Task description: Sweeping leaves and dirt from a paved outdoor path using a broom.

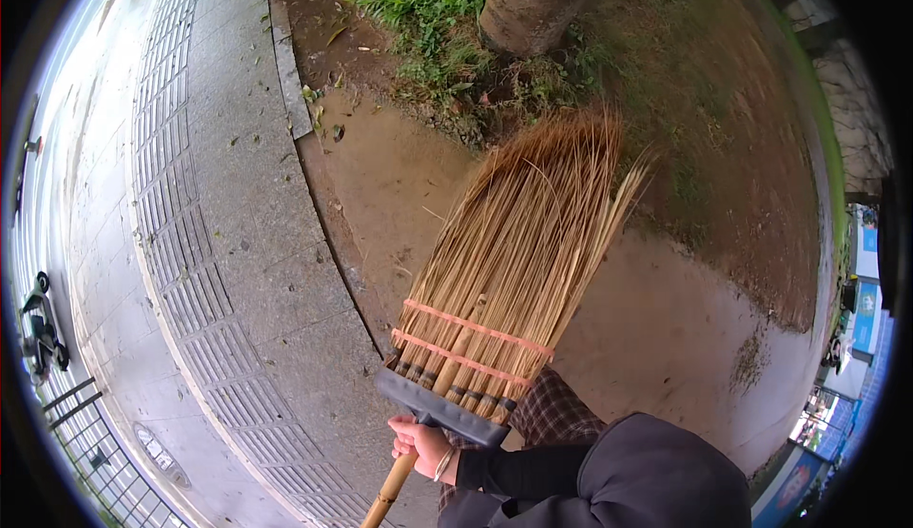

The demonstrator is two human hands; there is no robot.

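Note:
My right hand is closed around the bamboo handle of a large broom, just below its head. The broom's dark plastic head bar lies right above my fingers. Long straw-coloured bristles fan out from it towards the upper right, bound by two pinkish bands. The bristle tips reach up near the grass and the tree's foot. A light bracelet circles my wrist below a black sleeve. The handle's lower end runs out of the picture. My left hand is out of view.
A tree trunk rises from grass and bare soil at the top. Grey paving with ribbed strips and a few fallen leaves runs down the left. A scooter and metal railing stand at far left; blue-and-white panels at far right.

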